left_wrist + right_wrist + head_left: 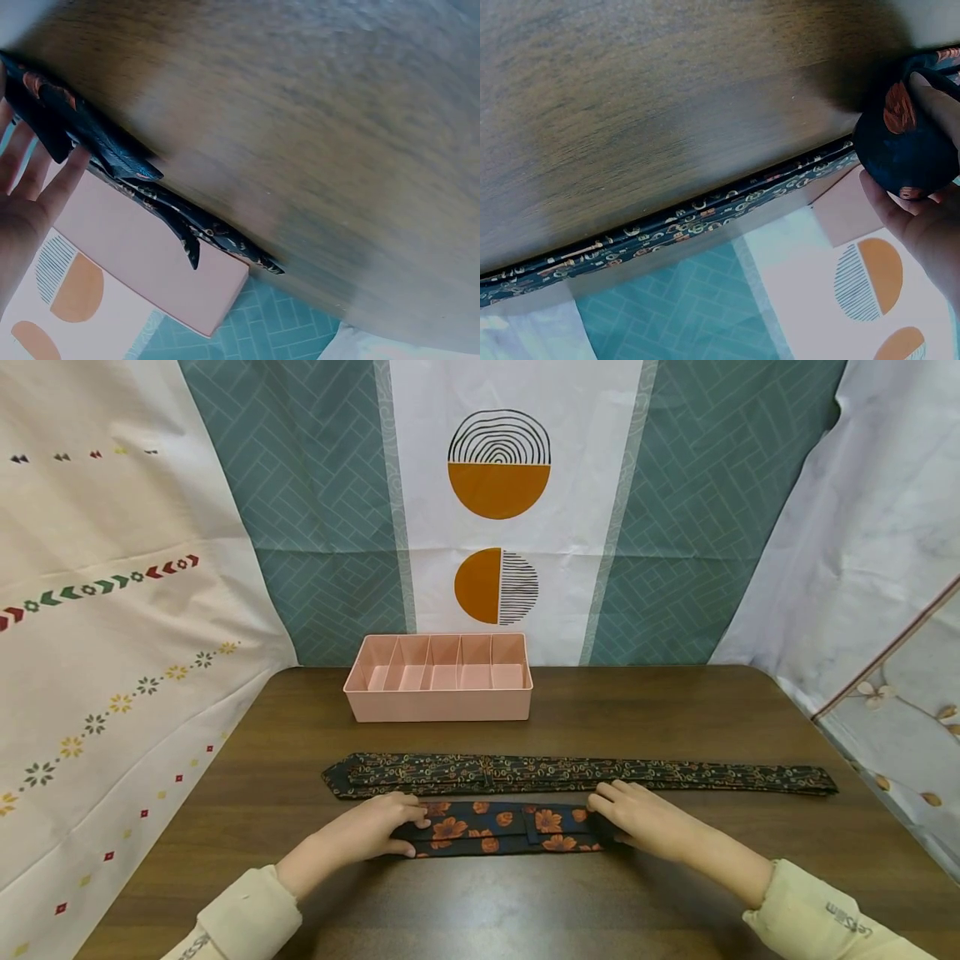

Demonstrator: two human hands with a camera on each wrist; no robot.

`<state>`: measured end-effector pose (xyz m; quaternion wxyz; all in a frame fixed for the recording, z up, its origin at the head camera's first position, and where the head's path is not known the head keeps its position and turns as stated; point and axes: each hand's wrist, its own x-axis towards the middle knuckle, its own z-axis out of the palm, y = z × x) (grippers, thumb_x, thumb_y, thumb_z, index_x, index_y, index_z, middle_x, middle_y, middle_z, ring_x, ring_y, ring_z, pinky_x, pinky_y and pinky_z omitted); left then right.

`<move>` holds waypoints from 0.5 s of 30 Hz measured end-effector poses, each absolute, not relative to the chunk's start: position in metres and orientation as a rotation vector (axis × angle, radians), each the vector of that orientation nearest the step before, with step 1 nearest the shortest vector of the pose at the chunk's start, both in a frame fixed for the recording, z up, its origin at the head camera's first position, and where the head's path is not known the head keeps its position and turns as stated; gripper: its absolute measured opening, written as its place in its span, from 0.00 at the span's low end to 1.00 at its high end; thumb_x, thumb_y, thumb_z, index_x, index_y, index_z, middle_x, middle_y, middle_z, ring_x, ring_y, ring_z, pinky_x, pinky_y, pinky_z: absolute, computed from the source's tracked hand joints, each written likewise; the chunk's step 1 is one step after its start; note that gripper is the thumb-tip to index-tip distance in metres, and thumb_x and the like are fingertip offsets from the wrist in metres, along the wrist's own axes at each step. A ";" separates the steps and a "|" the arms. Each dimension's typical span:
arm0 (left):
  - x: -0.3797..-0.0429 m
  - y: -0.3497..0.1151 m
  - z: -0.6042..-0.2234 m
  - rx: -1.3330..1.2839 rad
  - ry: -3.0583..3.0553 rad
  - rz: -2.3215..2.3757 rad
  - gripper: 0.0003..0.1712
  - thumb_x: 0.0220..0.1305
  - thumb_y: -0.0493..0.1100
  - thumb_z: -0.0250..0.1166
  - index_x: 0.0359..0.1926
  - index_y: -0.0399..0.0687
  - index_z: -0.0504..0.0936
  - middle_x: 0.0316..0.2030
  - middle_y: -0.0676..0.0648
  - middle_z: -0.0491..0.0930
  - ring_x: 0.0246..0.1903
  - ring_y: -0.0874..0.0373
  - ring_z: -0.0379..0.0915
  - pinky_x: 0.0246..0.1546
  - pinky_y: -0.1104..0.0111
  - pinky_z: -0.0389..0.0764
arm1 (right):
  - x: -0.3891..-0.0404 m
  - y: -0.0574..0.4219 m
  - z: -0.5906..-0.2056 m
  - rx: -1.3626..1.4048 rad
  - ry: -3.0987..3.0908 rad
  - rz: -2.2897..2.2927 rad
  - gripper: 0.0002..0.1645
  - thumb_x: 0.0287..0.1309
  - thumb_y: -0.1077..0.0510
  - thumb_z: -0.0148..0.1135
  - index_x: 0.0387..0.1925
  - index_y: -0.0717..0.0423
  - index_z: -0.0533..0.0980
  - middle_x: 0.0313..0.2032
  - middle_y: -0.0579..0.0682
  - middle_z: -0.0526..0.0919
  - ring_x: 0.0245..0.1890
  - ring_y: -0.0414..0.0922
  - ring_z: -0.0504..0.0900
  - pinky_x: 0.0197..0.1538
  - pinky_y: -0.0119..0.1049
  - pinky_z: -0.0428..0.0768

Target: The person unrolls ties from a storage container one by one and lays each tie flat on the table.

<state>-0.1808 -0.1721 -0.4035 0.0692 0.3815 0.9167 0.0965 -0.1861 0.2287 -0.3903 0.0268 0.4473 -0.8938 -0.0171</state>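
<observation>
A dark navy necktie with orange flowers (pixel 483 831) lies folded short across the table, its underside with the loop band facing up. My left hand (pixel 375 825) holds its left end, thumb at the near edge and fingers at the far side. At the other end my right hand (pixel 641 818) grips the rounded fold, which bulges between thumb and fingers (pixel 900 214) in the right wrist view. Just behind, a black necktie with a gold pattern (pixel 555 772) stretches lengthwise, wide pointed end to the left; neither hand holds it.
A pink divided box (pixel 442 707) with several compartments stands behind the ties, toward the back edge of the brown wooden table (pixel 637 710). Patterned cloths hang behind the table (pixel 322 527) and along both sides.
</observation>
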 end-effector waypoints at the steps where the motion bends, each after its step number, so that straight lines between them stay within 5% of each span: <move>1: -0.180 -0.173 -0.403 1.147 2.762 0.284 0.18 0.50 0.48 0.71 0.44 0.48 0.83 0.45 0.47 0.80 0.48 0.50 0.76 0.48 0.58 0.78 | -0.186 0.229 -0.391 1.381 -2.757 -0.052 0.31 0.38 0.59 0.76 0.47 0.56 0.72 0.46 0.54 0.78 0.48 0.57 0.79 0.50 0.51 0.79; 8: -0.179 -0.178 -0.402 1.130 2.772 0.288 0.19 0.50 0.48 0.71 0.44 0.47 0.83 0.47 0.47 0.80 0.49 0.49 0.76 0.49 0.57 0.78 | -0.187 0.230 -0.394 1.394 -2.710 -0.046 0.32 0.39 0.60 0.76 0.50 0.55 0.74 0.41 0.48 0.75 0.41 0.48 0.79 0.42 0.43 0.80; 15: -0.180 -0.184 -0.405 1.179 2.789 0.288 0.17 0.50 0.48 0.71 0.41 0.49 0.82 0.44 0.48 0.81 0.47 0.51 0.77 0.47 0.57 0.78 | -0.187 0.230 -0.392 1.380 -2.739 -0.054 0.29 0.41 0.59 0.75 0.47 0.57 0.73 0.45 0.52 0.79 0.48 0.54 0.80 0.51 0.50 0.78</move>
